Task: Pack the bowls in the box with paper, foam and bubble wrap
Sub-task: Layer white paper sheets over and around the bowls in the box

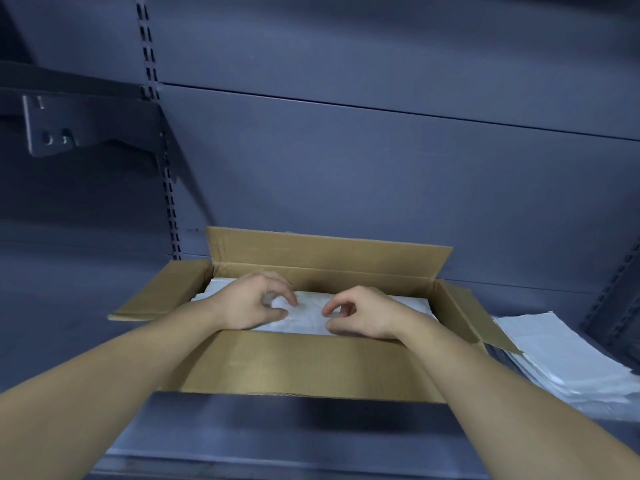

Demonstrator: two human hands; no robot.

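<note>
An open cardboard box [304, 362] stands on a dark shelf with all its flaps folded out. A white sheet of packing material [308, 315] covers the inside, and no bowls show. My left hand [251, 303] hovers over the left half of the sheet with fingers curled and thumb near the fingertips. My right hand [360, 311] mirrors it over the right half. The fingertips touch or nearly touch the sheet; I cannot tell whether they pinch it.
A pile of white packing sheets [561, 358] lies on the shelf right of the box, partly under its right flap [467, 313]. A slotted upright [169, 202] and a metal bracket [79, 126] stand at the back left. The shelf's back panel rises right behind the box.
</note>
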